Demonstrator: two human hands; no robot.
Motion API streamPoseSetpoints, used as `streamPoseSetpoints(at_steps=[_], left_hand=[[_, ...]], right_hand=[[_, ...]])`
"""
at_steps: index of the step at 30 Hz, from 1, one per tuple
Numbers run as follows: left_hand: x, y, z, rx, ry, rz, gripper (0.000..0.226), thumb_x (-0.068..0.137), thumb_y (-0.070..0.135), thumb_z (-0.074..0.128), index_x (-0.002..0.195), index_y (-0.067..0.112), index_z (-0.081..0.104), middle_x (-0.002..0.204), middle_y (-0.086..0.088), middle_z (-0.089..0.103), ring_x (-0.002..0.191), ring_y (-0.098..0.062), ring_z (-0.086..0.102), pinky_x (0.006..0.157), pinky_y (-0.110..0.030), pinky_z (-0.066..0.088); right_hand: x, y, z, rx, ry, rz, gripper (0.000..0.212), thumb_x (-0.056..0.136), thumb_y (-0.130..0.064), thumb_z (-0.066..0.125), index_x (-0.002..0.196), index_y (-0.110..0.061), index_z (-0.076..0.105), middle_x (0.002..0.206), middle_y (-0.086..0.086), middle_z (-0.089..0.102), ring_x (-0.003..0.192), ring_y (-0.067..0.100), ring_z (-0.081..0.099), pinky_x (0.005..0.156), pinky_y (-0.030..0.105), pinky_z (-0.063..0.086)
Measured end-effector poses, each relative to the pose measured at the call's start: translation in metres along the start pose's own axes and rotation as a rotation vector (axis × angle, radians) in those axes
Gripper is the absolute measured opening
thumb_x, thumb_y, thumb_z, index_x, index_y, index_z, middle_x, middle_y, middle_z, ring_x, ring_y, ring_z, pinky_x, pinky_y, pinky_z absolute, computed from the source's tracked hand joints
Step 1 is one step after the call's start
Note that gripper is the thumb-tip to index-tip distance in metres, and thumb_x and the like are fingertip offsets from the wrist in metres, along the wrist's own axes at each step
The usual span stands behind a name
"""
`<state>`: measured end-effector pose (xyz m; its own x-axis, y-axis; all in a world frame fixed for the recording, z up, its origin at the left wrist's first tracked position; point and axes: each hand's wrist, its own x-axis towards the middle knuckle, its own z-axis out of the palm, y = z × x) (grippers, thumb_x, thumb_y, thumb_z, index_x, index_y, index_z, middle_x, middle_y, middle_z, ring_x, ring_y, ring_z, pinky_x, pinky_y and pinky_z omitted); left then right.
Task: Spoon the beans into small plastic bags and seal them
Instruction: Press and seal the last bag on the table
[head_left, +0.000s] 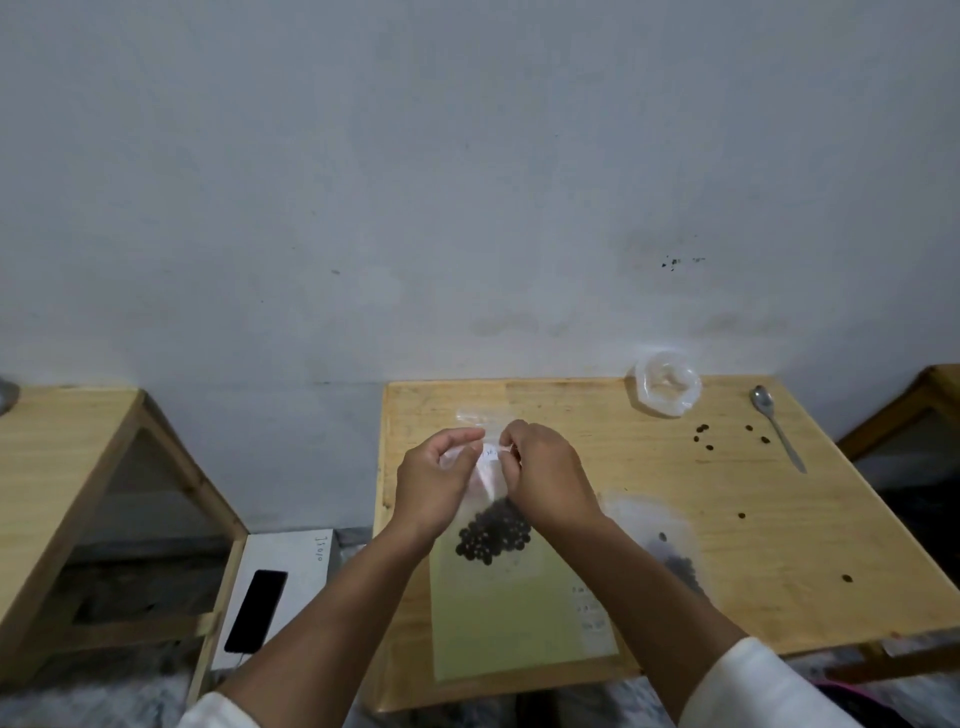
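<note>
Wooden table (727, 519), white box (291, 566) handwritten "13010", both hands' grip on bean bag (493, 525)

Bare pale grey-white wall (415, 182) fills the upper half, w/ faint stains and a few small dark specks at right. Light is dim and even. Light wood counter (649, 467) stands against the wall at centre-right. Second wood table (62, 447) at left, open frame underneath. Edge of another wood piece (930, 400) at far right. Between the two tables, low down, a white box (291, 556) w/ a black phone (256, 610) lying on it. Floor hardly visible.
</note>
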<state>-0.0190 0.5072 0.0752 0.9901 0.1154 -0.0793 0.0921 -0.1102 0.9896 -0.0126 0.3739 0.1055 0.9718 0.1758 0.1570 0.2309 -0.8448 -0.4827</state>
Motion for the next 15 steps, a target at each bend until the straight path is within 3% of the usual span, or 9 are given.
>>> streamPoseSetpoints(at_steps=[2,3,6,10,15], left_hand=[[0.003,0.002,0.0,-0.013,0.037,-0.009,0.014,0.091,0.023,0.06,0.097,0.032,0.068,0.099,0.023,0.064,0.099,0.007,0.054,0.083,-0.014,0.04],[0.004,0.002,0.001,-0.018,0.051,-0.012,0.014,0.091,0.022,0.059,0.097,0.031,0.068,0.1,0.022,0.064,0.099,0.004,0.055,0.084,-0.015,0.041],[0.008,0.004,0.003,-0.014,0.07,-0.011,0.017,0.093,0.022,0.056,0.1,0.031,0.068,0.104,0.018,0.065,0.1,0.002,0.055,0.088,-0.018,0.043],[0.013,0.004,0.007,0.003,0.088,0.003,0.018,0.093,0.023,0.056,0.103,0.032,0.067,0.104,0.021,0.064,0.096,0.011,0.053,0.08,-0.008,0.039],[0.027,0.002,0.011,0.038,0.129,-0.01,0.018,0.094,0.022,0.054,0.102,0.034,0.066,0.098,0.026,0.06,0.092,0.015,0.05,0.078,-0.008,0.04]], right_hand=[[-0.007,-0.001,0.004,0.022,0.082,-0.061,0.04,0.09,-0.014,0.048,0.13,-0.014,0.05,0.097,0.009,0.056,0.09,0.023,0.052,0.073,0.032,0.042],[-0.011,-0.004,0.007,0.016,0.108,-0.106,0.044,0.087,-0.017,0.048,0.13,-0.012,0.052,0.092,0.011,0.056,0.085,0.024,0.052,0.068,0.03,0.041],[-0.022,-0.005,0.02,-0.063,0.196,-0.222,0.043,0.084,-0.023,0.043,0.113,-0.002,0.065,0.069,0.007,0.054,0.062,0.02,0.051,0.053,0.019,0.034],[-0.016,0.007,0.035,-0.072,0.262,-0.212,0.041,0.083,-0.017,0.044,0.114,0.001,0.064,0.069,0.006,0.054,0.061,0.017,0.049,0.049,0.021,0.039],[0.007,0.021,0.033,-0.105,0.327,-0.202,0.041,0.082,-0.015,0.039,0.099,0.006,0.069,0.066,0.011,0.056,0.056,0.021,0.051,0.048,0.022,0.043]])
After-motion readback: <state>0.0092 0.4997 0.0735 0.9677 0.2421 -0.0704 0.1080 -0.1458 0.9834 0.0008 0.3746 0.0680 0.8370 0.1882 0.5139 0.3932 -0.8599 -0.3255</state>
